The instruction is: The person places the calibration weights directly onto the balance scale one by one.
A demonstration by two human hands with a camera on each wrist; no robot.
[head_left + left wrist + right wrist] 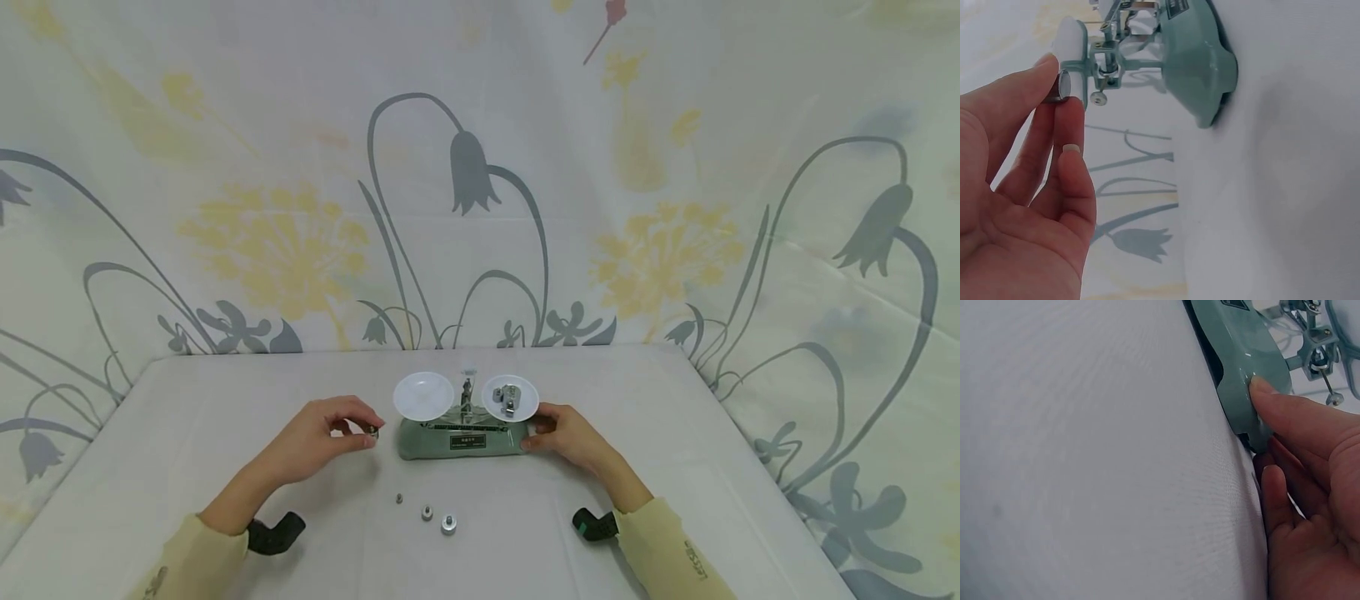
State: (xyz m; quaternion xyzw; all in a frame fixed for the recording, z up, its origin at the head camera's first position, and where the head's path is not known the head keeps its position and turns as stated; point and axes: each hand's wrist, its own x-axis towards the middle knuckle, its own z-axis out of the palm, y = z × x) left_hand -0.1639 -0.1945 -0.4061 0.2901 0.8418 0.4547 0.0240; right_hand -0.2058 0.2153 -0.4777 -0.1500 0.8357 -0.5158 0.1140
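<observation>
A green-based balance scale (463,448) with two white pans stands on the table. My left hand (318,437) pinches a small metal weight (1064,85) between thumb and fingertips, just left of the scale and above the tabletop. At the scale's right end, my right hand (566,435) grips the base, its thumb (1266,394) on the front face and the other fingers behind. Several metal weights (509,402) sit in the right pan (531,400). Nothing lies in the left pan (422,395).
Three more weights stand on the white tablecloth in front of the scale: a small one (399,499), a medium one (427,512) and a larger one (448,525). A flower-printed curtain (480,250) hangs behind the table.
</observation>
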